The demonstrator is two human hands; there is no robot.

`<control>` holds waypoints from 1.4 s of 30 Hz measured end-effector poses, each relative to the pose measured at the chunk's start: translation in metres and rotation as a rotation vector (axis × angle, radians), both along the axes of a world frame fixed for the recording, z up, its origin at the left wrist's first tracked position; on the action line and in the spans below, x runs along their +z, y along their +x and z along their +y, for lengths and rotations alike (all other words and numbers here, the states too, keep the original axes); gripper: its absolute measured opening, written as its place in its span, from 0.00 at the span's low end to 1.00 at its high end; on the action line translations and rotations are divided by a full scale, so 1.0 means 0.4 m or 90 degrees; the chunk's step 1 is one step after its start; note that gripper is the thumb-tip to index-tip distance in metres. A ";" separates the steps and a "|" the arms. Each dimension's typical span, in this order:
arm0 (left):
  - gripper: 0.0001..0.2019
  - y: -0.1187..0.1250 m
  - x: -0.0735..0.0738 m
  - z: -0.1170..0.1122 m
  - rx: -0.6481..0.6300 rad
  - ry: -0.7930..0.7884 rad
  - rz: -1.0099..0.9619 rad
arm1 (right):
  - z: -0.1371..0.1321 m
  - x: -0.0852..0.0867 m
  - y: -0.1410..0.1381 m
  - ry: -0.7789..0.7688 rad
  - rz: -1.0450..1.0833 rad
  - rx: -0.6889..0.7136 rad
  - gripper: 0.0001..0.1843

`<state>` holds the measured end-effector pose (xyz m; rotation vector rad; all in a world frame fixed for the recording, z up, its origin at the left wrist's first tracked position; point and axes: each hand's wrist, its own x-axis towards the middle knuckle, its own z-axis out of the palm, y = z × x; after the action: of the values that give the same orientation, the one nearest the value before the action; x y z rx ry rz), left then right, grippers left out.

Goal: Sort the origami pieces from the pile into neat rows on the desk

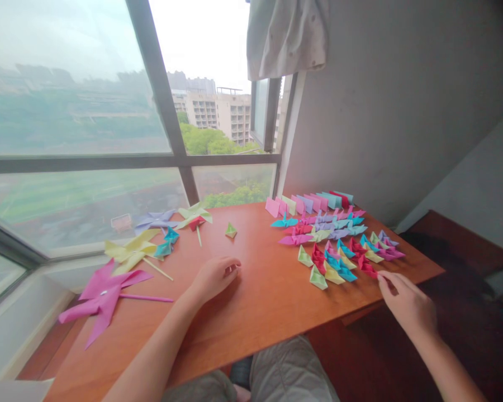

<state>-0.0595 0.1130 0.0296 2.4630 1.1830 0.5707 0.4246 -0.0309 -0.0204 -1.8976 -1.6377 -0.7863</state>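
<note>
My left hand (214,277) rests on the wooden table (255,301) with its fingers curled loosely, and nothing shows in it. My right hand (404,301) is at the table's right edge, fingertips touching the nearest red folded paper piece (368,267). Several small folded paper pieces (339,240) in pink, blue, green, yellow, red and purple lie in rows on the right half. A single green folded piece (231,230) sits alone near the middle back.
Paper pinwheels on sticks lie at the left: a pink one (104,296), a yellow one (132,252), a purple one (156,220) and a green one (195,215). A large window (109,139) runs behind the table. My knees (276,374) are under the front edge.
</note>
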 end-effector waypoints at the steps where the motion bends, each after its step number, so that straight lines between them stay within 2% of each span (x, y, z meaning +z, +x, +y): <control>1: 0.10 0.000 0.001 0.000 -0.001 0.000 0.001 | 0.000 -0.001 0.000 -0.009 -0.004 0.006 0.15; 13: 0.10 -0.005 -0.002 0.001 0.000 0.001 0.005 | 0.014 -0.002 -0.024 -0.038 -0.018 0.033 0.16; 20: 0.10 -0.006 -0.002 0.002 -0.001 0.002 0.002 | 0.016 -0.001 -0.033 -0.049 -0.020 -0.001 0.15; 30: 0.10 -0.007 -0.003 0.001 0.002 0.003 -0.004 | 0.023 -0.007 -0.032 -0.033 -0.014 0.016 0.16; 42: 0.10 -0.008 -0.002 0.002 0.000 0.001 -0.006 | 0.011 -0.011 -0.023 -0.038 0.005 -0.006 0.17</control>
<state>-0.0626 0.1137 0.0289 2.4594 1.1789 0.5823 0.4155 -0.0265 -0.0247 -1.9483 -1.6653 -0.7401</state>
